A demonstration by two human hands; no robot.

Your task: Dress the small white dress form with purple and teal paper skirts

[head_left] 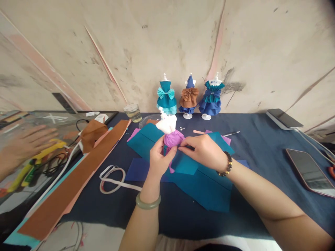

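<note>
A small white mannequin bust (pixel 167 123) stands over teal cloth pieces (pixel 204 181) at the table's middle. Purple cloth (pixel 173 138) is gathered around its waist. My left hand (pixel 159 159), with a green bangle at the wrist, is closed on the purple cloth from the left. My right hand (pixel 204 150), wearing a bead bracelet, pinches the same cloth from the right. A dark blue cloth piece (pixel 137 170) lies under the teal ones.
Three dressed mini mannequins (pixel 188 97) stand by the wall, beside a glass jar (pixel 132 112). Brown cloth strips (pixel 78 177) and white elastic (pixel 112 179) lie left. Phones (pixel 310 172) rest on the right. Another person's hand (pixel 24 144) hovers over tools on the far-left glass.
</note>
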